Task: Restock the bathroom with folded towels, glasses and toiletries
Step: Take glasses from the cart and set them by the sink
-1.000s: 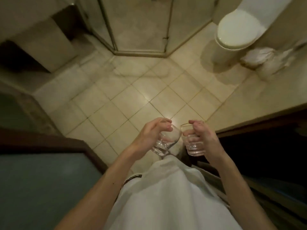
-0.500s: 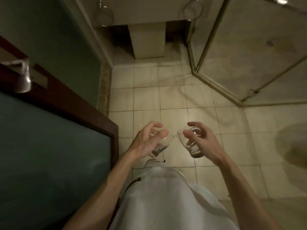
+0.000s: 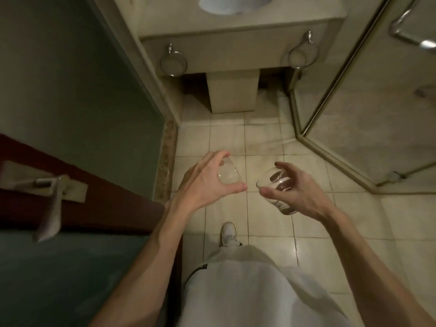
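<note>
Glasses are riding in both hands: the left glass [image 3: 229, 173] is being pinched between the left hand's [image 3: 205, 182] thumb and fingers (partly hidden behind them), the right glass [image 3: 276, 185] gripped, tilted, in the right hand [image 3: 297, 192]. The hands are spreading wider than half a second ago, and the vanity [image 3: 236, 50] ahead of them is showing its basin [image 3: 233, 4], cut off.
</note>
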{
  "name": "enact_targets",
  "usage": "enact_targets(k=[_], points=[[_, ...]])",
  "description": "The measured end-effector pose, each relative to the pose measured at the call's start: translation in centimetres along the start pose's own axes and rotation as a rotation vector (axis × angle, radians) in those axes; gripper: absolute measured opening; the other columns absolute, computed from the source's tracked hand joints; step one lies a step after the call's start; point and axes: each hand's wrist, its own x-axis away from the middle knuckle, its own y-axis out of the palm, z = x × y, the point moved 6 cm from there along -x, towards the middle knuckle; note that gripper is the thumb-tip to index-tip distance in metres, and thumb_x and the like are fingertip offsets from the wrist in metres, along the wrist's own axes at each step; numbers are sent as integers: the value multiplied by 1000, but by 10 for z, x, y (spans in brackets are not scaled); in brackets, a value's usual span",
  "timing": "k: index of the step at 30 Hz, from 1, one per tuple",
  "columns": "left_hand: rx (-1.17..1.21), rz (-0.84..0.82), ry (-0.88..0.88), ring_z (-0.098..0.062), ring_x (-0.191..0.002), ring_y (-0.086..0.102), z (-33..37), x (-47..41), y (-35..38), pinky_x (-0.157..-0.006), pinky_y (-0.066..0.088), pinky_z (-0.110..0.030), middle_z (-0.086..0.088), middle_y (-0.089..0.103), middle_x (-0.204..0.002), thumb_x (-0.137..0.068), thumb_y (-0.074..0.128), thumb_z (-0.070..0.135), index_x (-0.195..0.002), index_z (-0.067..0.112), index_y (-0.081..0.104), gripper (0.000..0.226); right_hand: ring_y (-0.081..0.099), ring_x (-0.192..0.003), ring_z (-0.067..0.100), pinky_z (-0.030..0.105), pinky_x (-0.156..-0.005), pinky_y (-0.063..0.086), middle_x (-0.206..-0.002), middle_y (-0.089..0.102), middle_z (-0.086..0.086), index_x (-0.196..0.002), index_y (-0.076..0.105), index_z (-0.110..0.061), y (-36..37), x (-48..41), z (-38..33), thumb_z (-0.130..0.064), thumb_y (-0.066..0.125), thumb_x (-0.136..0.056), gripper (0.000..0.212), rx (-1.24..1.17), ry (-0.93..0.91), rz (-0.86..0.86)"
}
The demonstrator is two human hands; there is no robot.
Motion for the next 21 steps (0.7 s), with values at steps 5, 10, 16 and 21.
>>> enact_targets(k=[5, 10, 16, 21], points=[[-78, -34, 146, -13, -121, 50, 12, -91, -43, -101, 49, -47, 9, 43, -145, -71, 78, 61, -147, 32, 35, 92, 64, -99, 2, 25, -80, 56, -118, 59, -19, -142, 46, -27, -34, -65, -36, -69, 82, -52, 106, 12, -42, 72], [-234, -43, 323, -12, -118, 53, 40, -181, -72, -97, 47, -38, 12, 45, -141, -71, 73, 68, -145, 35, 36, 90, 59, -110, 1, 28, -87, 55, -127, 58, -20, -133, 50, -35, -81, -115, -58, -71, 82, -52, 94, 18, -62, 167], [-330, -42, 452, -12, -127, 48, 88, -300, -91, -110, 37, -44, 9, 44, -147, -74, 76, 60, -148, 31, 37, 88, 59, -117, 9, 43, -99, 52, -133, 55, -22, -129, 51, -38, -154, -194, -63, -82, 76, -47, 97, 31, -84, 290], [-68, 31, 381, -7, -117, 54, 119, -381, -117, -99, 47, -37, 14, 54, -139, -68, 82, 58, -140, 36, 46, 83, 63, -111, 12, 42, -95, 54, -140, 55, -12, -138, 47, -31, -216, -268, -70, -87, 73, -42, 114, -27, -87, 339]])
